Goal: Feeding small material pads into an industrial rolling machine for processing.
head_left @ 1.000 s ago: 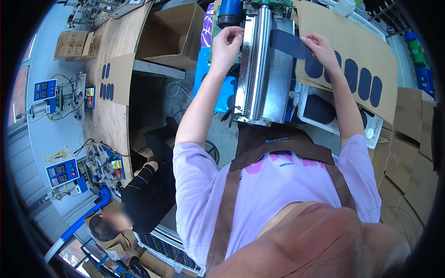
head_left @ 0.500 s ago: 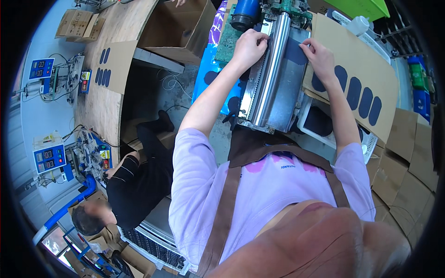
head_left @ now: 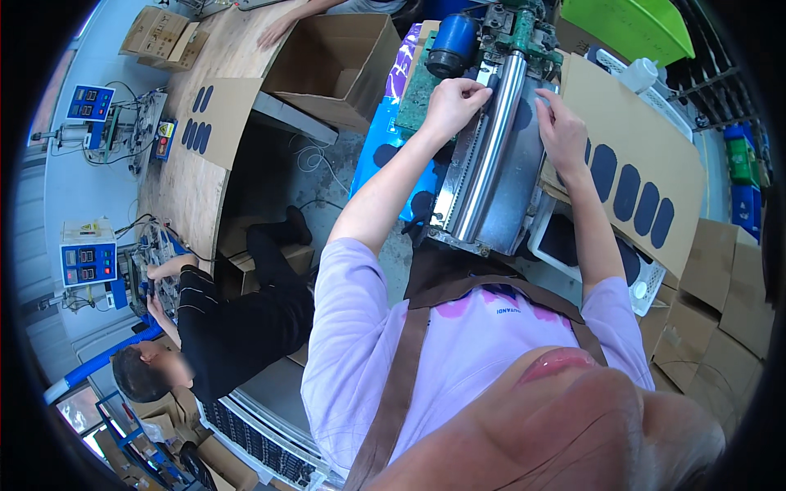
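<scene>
A roller machine with a shiny metal roller (head_left: 497, 135) and a smooth metal plate (head_left: 505, 214) stands before me. On the plate, against the roller's right side, lies a dark blue flat piece (head_left: 523, 116), partly hidden by the roller. My left hand (head_left: 453, 109) is at the roller's left side with thumb and fingers pinched together; what they hold, if anything, is hidden. Over the plate's right edge is my right hand (head_left: 562, 135), its thumb and forefinger apart, with nothing visible between them.
Dark oval pieces (head_left: 630, 192) lie on a cardboard sheet (head_left: 684, 176) at right, above a white basket (head_left: 648, 288). A blue motor (head_left: 454, 45) stands left of the roller. Farther left are an open carton (head_left: 327, 65), a wooden table (head_left: 184, 180) and a co-worker (head_left: 237, 315) at a machine.
Less of the dark piece shows right of the roller. My right fingers have come off it and parted. The co-worker's arms shifted, and another person's arm reaches farther over the wooden table.
</scene>
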Demonstrator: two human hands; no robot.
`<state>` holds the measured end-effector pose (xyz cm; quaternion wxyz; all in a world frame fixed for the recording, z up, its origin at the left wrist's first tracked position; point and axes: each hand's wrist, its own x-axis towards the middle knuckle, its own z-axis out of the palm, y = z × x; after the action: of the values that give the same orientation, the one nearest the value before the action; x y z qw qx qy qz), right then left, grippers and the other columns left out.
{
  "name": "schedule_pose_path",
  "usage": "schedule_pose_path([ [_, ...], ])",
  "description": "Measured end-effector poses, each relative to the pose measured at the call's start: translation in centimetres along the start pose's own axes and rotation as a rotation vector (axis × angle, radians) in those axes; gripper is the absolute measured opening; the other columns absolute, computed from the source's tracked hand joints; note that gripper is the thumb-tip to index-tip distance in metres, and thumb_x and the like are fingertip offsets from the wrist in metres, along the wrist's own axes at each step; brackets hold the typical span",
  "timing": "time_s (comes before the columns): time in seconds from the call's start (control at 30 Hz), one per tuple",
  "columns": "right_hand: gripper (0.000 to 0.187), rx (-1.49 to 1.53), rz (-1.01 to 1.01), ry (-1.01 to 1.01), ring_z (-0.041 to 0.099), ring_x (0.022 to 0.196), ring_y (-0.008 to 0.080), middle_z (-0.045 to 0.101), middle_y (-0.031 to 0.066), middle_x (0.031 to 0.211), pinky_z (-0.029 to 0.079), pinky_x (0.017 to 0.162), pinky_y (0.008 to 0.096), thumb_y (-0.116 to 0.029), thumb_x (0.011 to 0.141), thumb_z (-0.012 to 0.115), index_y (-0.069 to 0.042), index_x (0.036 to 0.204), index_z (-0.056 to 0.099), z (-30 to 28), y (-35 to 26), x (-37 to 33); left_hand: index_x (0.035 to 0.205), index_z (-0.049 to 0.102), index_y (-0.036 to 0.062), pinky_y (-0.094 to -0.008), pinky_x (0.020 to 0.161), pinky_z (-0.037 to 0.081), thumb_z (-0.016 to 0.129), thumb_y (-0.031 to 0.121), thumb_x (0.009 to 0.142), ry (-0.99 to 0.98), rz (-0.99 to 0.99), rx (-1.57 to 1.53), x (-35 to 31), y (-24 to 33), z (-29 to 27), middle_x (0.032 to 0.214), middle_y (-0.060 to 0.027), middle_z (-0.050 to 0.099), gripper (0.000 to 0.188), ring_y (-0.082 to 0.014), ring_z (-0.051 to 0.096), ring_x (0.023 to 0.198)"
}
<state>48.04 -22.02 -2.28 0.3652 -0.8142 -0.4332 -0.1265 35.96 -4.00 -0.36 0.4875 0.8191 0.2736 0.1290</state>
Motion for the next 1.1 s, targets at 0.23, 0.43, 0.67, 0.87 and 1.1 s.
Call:
schedule_pose_path([
  [0.23,0.018,0.238,0.046,-0.069,0.057,0.058,0.0144,0.070,0.0060,0.083,0.044,0.054,0.0268,-0.008,0.093,0.061,-0.004,0.108,0.071,-2.7,-1.4,-1.8,0.098,0.075,-0.0030,-0.0246,0.061,0.047,0.067,0.021,0.090,0.119,0.016,-0.057,-0.8,0.7,-1.3,0.075,-0.0069,0.067,0.026,-0.0125,0.057,0.064],
  [0.43,0.020,0.658,0.288,-0.287,0.061,0.067,0.0140,0.071,0.0065,0.092,0.045,0.057,0.0250,-0.010,0.095,0.060,-0.002,0.111,0.070,-4.8,-3.0,-2.9,0.098,0.075,-0.0025,-0.0247,0.064,0.048,0.067,0.019,0.092,0.234,0.024,-0.078,-2.4,2.9,-1.9,0.077,-0.0071,0.067,0.024,-0.0130,0.057,0.068],
  [0.67,0.034,1.214,0.560,-0.413,0.064,0.091,0.0172,0.066,0.0123,0.111,0.051,0.076,0.0255,-0.020,0.103,0.047,-0.001,0.130,0.057,-6.3,-2.9,-2.3,0.093,0.072,-0.0011,-0.0270,0.062,0.044,0.072,0.009,0.083,0.342,0.380,0.055,-3.7,6.7,1.0,0.078,-0.0049,0.060,0.014,-0.0152,0.052,0.068],
  [0.87,0.049,2.150,0.699,-0.288,0.059,0.117,0.0252,0.056,0.0186,0.131,0.048,0.098,0.0351,-0.031,0.107,0.036,0.002,0.143,0.040,-6.1,1.5,-1.6,0.098,0.071,0.0037,-0.0306,0.068,0.046,0.075,0.006,0.078,0.125,0.969,0.473,-5.5,10.7,5.5,0.090,-0.0067,0.058,0.021,-0.0206,0.053,0.075],
  [1.1,0.051,2.442,0.699,-0.131,0.059,0.118,0.0279,0.056,0.0211,0.132,0.048,0.101,0.0373,-0.032,0.106,0.038,0.003,0.143,0.038,-10.5,8.8,-3.1,0.104,0.069,0.0035,-0.0329,0.068,0.045,0.077,0.005,0.076,-0.081,1.179,0.493,-7.7,12.6,9.3,0.097,-0.0087,0.057,0.029,-0.0235,0.053,0.078],
])
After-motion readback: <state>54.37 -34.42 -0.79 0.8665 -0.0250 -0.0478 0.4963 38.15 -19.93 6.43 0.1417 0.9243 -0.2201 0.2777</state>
